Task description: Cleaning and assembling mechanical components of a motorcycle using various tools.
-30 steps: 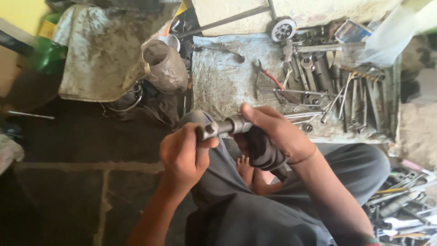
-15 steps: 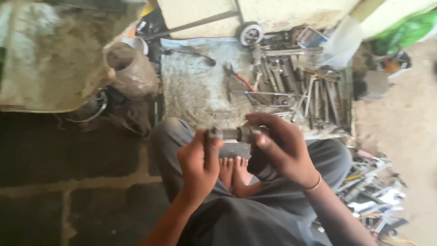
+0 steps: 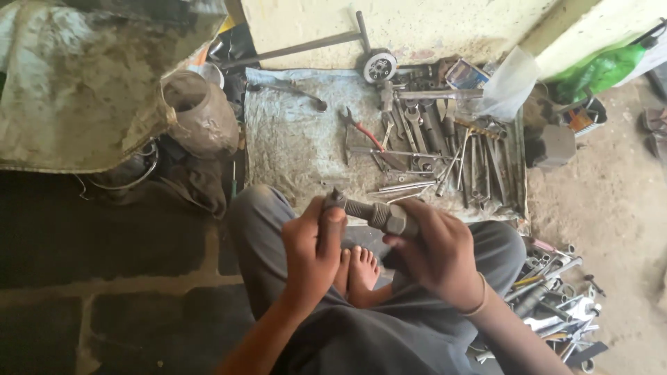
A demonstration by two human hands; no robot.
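From the head view, the person sits cross-legged on the ground with bare feet (image 3: pixel 358 267) tucked under, and both hands meet over the lap around a thick grey steel bolt with a large hexagonal nut (image 3: pixel 372 212). The left hand (image 3: pixel 313 253) is closed around the bolt's left end, thumb laid up along the shank, so that the tip pokes out just above the fist. The right hand (image 3: pixel 438 253) is curled over the nut end, fingers wrapped around the hexagon and hiding the rest of the piece. The bolt lies roughly level, tilted slightly down to the right, just in front of the knees and just short of the near edge of the stained grey cloth mat (image 3: pixel 292 139). On that mat, beyond the bolt, lies a row of steel spanners and rods (image 3: pixel 445 146), with red-handled pliers (image 3: pixel 361 128) to their left. Farther beyond the bolt, against the wall, a round toothed metal wheel (image 3: pixel 379 67) stands on edge. Up and left of the bolt stands a dirty clear plastic jar (image 3: pixel 198 111). Right of the bolt, on the sandy floor, lies a loose heap of more metal tools (image 3: pixel 549 292). Judging by the grips, the step in hand is turning the nut along the thread; the next move calls for a steady left hold while the right fingers re-grip the hexagon.
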